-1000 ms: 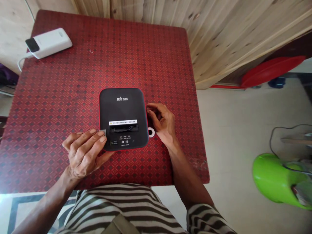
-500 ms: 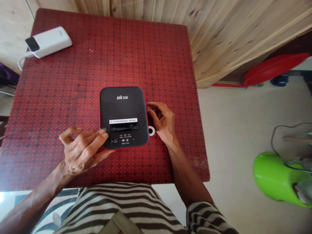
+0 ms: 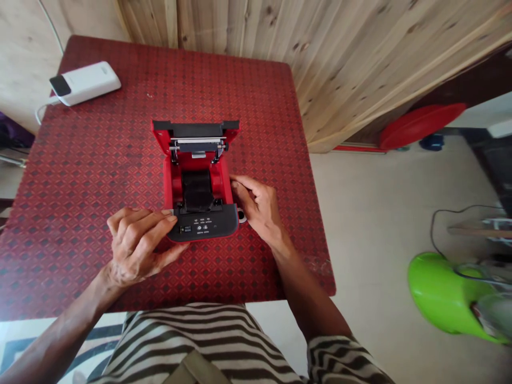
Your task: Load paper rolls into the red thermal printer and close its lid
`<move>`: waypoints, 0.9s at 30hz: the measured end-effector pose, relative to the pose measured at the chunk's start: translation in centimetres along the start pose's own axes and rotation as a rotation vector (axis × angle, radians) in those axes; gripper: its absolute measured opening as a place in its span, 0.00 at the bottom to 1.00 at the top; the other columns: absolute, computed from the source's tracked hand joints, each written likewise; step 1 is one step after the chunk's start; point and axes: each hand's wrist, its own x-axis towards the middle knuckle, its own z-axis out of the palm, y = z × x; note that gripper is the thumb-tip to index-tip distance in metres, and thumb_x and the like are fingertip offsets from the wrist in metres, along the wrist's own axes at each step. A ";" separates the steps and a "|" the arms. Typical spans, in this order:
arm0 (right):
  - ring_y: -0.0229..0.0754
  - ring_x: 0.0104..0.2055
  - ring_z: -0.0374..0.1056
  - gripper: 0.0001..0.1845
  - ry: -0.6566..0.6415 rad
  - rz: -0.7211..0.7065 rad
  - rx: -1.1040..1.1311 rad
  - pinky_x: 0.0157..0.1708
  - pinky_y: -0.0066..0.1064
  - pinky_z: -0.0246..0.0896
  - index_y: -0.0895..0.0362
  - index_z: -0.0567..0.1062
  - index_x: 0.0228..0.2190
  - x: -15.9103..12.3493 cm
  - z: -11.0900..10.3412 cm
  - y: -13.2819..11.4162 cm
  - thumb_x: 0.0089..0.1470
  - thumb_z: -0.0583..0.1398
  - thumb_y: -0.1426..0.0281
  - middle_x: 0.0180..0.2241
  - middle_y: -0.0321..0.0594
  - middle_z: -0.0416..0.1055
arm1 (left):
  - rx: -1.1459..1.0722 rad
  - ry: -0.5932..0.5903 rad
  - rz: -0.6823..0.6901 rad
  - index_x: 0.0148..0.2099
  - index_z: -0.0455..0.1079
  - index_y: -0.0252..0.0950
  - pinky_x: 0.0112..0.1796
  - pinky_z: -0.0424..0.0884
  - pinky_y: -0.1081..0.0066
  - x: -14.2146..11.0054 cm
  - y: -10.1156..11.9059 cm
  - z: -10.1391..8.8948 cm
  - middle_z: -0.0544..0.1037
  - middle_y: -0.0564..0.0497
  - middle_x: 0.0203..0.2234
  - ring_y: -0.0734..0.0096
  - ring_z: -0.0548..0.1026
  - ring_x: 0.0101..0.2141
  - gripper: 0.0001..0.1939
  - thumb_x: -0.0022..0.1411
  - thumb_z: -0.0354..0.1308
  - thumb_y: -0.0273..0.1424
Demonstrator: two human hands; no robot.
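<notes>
A red and black label printer (image 3: 206, 226) sits on the table with its lid (image 3: 196, 129) raised at the back. Inside its red bay is a black, curved inner part (image 3: 197, 186); a dark roller (image 3: 200, 146) spans the lid's underside. My left hand (image 3: 140, 240) grips the front left corner, fingertips on top and thumb along the front edge. At the right side, my right hand (image 3: 260, 205) has its bent fingers pressed against the casing, the tips partly hidden. A small white ring with a dark centre (image 3: 242, 215) shows between that hand and the printer.
A white power bank (image 3: 90, 82) with a cable lies at the far left of the red patterned table (image 3: 256, 112). Wooden panelling (image 3: 240, 26) stands behind it. On the floor at right are a green stool (image 3: 440, 293) and a red round object (image 3: 424, 125).
The printer's lid has swung up and back, exposing the inside. Both hands stay at the printer's sides. The whole view has shifted slightly.
</notes>
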 end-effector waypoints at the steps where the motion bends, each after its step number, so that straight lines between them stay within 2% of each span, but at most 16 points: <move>1: 0.46 0.46 0.81 0.18 -0.009 -0.008 -0.011 0.47 0.41 0.75 0.49 0.84 0.48 0.0 0.0 -0.4 0.70 0.55 0.61 0.45 0.38 0.85 | -0.005 0.004 -0.003 0.58 0.70 0.42 0.42 0.76 0.58 -0.1 0.0 0.0 0.82 0.48 0.39 0.60 0.80 0.39 0.30 0.57 0.75 0.41; 6: 0.46 0.42 0.81 0.18 -0.011 -0.006 -0.067 0.42 0.38 0.73 0.50 0.84 0.47 -0.3 0.1 -1.0 0.70 0.55 0.61 0.45 0.39 0.85 | -0.107 -0.003 -0.037 0.60 0.70 0.42 0.45 0.79 0.55 -1.1 -0.3 0.3 0.82 0.45 0.43 0.56 0.81 0.45 0.33 0.55 0.77 0.38; 11: 0.45 0.38 0.80 0.17 -0.020 -0.043 -0.108 0.40 0.37 0.73 0.51 0.84 0.47 -0.6 0.3 -1.1 0.72 0.55 0.63 0.40 0.39 0.85 | -0.167 0.002 -0.043 0.61 0.70 0.40 0.47 0.82 0.57 -1.7 -0.4 0.0 0.81 0.45 0.45 0.57 0.81 0.46 0.34 0.55 0.77 0.33; 13: 0.45 0.39 0.81 0.15 -0.001 -0.116 -0.159 0.40 0.37 0.73 0.52 0.84 0.46 -0.7 0.1 -1.7 0.71 0.56 0.66 0.42 0.40 0.85 | -0.172 0.015 -0.042 0.61 0.70 0.39 0.47 0.82 0.58 -1.6 -0.4 -0.1 0.80 0.45 0.44 0.58 0.81 0.46 0.34 0.55 0.77 0.33; 17: 0.45 0.39 0.78 0.10 0.178 -0.317 -0.445 0.44 0.41 0.72 0.55 0.84 0.44 -0.8 -0.4 -4.6 0.68 0.61 0.72 0.39 0.43 0.85 | -0.190 0.018 -0.038 0.61 0.70 0.36 0.47 0.82 0.59 -1.7 -0.4 0.0 0.80 0.44 0.44 0.58 0.80 0.46 0.34 0.55 0.77 0.33; 19: 0.45 0.42 0.76 0.10 0.079 -0.423 -0.551 0.47 0.41 0.72 0.56 0.83 0.45 -0.2 0.0 -6.6 0.68 0.61 0.74 0.43 0.44 0.85 | -0.196 0.020 -0.038 0.62 0.70 0.35 0.48 0.81 0.59 -1.8 -0.5 0.1 0.80 0.43 0.44 0.58 0.80 0.47 0.35 0.55 0.77 0.34; 21: 0.46 0.49 0.75 0.12 -0.153 -0.480 -0.636 0.51 0.40 0.71 0.57 0.82 0.48 1.1 0.9 -8.4 0.69 0.59 0.75 0.52 0.46 0.82 | -0.197 0.024 -0.040 0.62 0.69 0.34 0.49 0.81 0.58 -2.0 -0.5 0.3 0.79 0.43 0.44 0.57 0.80 0.47 0.36 0.55 0.77 0.34; 22: 0.47 0.52 0.75 0.13 -0.261 -0.469 -0.692 0.52 0.40 0.71 0.59 0.81 0.49 1.8 1.6 -9.1 0.70 0.58 0.76 0.54 0.48 0.81 | -0.198 0.024 -0.042 0.63 0.69 0.35 0.49 0.80 0.58 -2.1 -0.6 0.4 0.80 0.43 0.45 0.57 0.80 0.47 0.36 0.54 0.77 0.34; 24: 0.50 0.53 0.75 0.15 -0.426 -0.391 -0.808 0.50 0.40 0.71 0.60 0.81 0.49 3.3 3.0 -10.3 0.71 0.55 0.78 0.52 0.51 0.81 | -0.200 0.027 -0.052 0.63 0.70 0.35 0.50 0.80 0.57 -2.3 -0.5 0.5 0.80 0.42 0.45 0.56 0.80 0.47 0.37 0.54 0.77 0.35; 27: 0.51 0.47 0.78 0.19 -0.564 -0.261 -0.927 0.42 0.39 0.71 0.61 0.79 0.50 4.8 4.4 -11.2 0.71 0.50 0.80 0.46 0.53 0.82 | -0.191 0.033 -0.056 0.63 0.70 0.36 0.49 0.79 0.57 -2.2 -0.5 0.5 0.80 0.43 0.45 0.56 0.80 0.47 0.36 0.55 0.77 0.36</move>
